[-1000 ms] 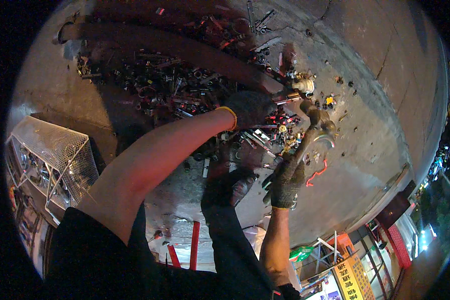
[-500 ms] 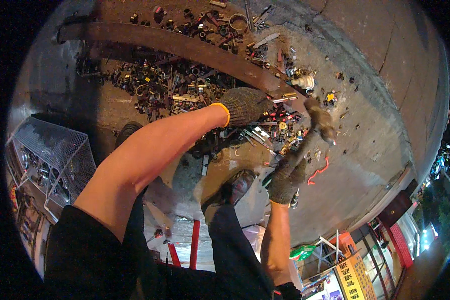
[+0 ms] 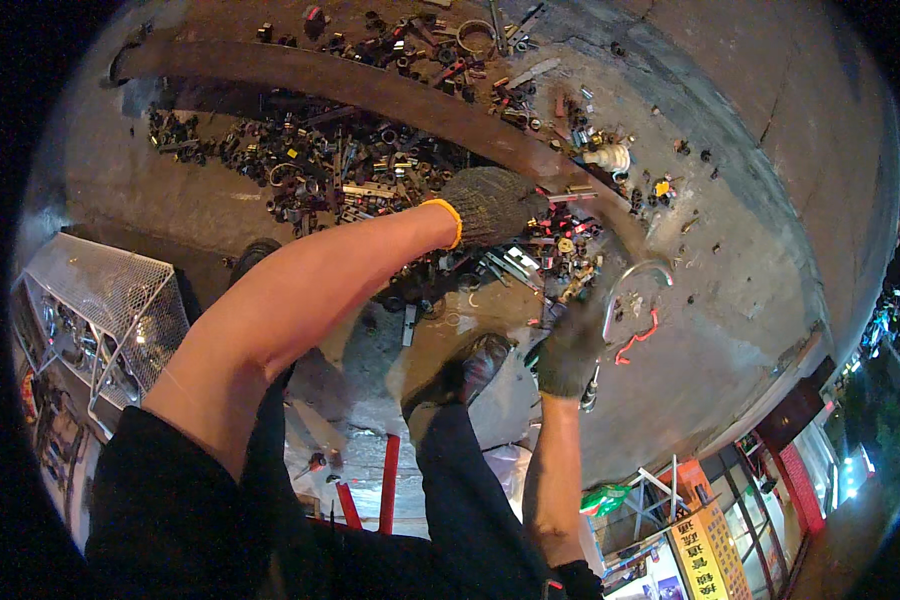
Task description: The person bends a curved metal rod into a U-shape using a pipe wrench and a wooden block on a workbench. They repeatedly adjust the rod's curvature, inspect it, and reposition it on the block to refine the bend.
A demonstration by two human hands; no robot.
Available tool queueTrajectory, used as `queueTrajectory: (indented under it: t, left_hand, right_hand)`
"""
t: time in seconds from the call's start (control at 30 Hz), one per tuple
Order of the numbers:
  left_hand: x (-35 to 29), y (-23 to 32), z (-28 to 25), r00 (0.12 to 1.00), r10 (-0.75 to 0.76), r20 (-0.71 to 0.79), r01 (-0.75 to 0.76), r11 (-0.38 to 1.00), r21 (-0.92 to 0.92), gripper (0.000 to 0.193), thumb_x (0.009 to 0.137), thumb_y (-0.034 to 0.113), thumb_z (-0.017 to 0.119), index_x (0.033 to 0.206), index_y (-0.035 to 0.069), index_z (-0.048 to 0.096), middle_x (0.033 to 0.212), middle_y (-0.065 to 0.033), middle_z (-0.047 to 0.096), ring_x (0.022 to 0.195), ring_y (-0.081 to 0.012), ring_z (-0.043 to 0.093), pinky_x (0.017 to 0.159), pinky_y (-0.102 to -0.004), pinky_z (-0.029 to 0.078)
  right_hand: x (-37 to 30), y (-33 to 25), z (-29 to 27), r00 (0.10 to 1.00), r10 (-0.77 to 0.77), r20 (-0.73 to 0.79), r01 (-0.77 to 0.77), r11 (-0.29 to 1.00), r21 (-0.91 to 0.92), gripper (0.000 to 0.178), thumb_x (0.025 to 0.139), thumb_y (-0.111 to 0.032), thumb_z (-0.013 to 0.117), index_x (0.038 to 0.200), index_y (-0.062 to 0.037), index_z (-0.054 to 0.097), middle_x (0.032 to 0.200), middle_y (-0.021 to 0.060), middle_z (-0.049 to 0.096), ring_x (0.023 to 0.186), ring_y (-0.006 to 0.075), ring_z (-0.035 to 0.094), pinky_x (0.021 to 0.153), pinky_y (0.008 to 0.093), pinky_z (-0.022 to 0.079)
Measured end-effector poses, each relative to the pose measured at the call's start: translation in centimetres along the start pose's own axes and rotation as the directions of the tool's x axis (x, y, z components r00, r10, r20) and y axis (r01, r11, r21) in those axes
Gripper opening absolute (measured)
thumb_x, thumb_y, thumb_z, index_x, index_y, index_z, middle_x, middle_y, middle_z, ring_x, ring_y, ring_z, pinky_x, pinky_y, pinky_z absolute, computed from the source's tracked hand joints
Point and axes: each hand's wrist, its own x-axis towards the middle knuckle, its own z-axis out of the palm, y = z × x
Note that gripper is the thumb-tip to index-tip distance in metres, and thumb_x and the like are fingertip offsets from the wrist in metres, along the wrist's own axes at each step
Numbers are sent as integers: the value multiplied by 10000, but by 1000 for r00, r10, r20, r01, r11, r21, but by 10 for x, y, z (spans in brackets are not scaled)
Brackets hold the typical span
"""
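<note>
Metal, bent into a hook at its top, the curved rod (image 3: 638, 275) stands just right of the scrap pile (image 3: 370, 170), its lower end in the right hand (image 3: 570, 350), whose dark knit glove is closed around it. The right forearm rises almost straight from the lower edge. The left hand (image 3: 490, 205), gloved with an orange cuff, lies fingers curled on the pile's near edge, beside a long rusty beam (image 3: 370, 90); whether it pinches anything cannot be told. The left arm stretches bare and nearly straight. Below the pile, a shoe (image 3: 475, 365) rests on stained concrete ground (image 3: 750, 250); a wire-mesh cage (image 3: 100, 300) sits far left.
</note>
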Motion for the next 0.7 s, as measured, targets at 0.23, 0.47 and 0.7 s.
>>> queueTrajectory:
  t: [0.23, 0.47, 0.7]
  left_hand:
    - [-5, 0, 3, 997, 18, -80, -24, 997, -77, 493, 1036, 488, 458, 1216, 96, 696, 1197, -213, 707, 1112, -422, 663, 970, -529, 503]
    - [-3, -4, 4, 994, 49, -93, -54, 997, -47, 461, 1035, 477, 494, 1209, 88, 671, 1088, -244, 711, 1006, -447, 674, 906, -546, 518]
    - [0, -7, 7, 987, 150, -66, -146, 987, 62, 481, 1041, 497, 484, 1213, 101, 697, 1107, -217, 719, 1007, -436, 679, 911, -536, 526]
  right_hand:
    - [-11, 10, 6, 978, 206, -44, -186, 942, 278, 350, 1066, -323, 553, 1085, 17, 637, 793, 58, 636, 657, 141, 556, 571, 321, 435]
    - [-20, 9, -8, 937, 327, 123, -344, 925, 163, 352, 1052, -261, 556, 1267, 10, 617, 1096, 186, 695, 893, 326, 684, 745, 435, 546]
    - [-20, 10, -24, 896, 421, 137, -146, -10, 989, 268, 879, -217, 742, 994, -12, 613, 779, 110, 573, 682, 229, 549, 743, 409, 558]
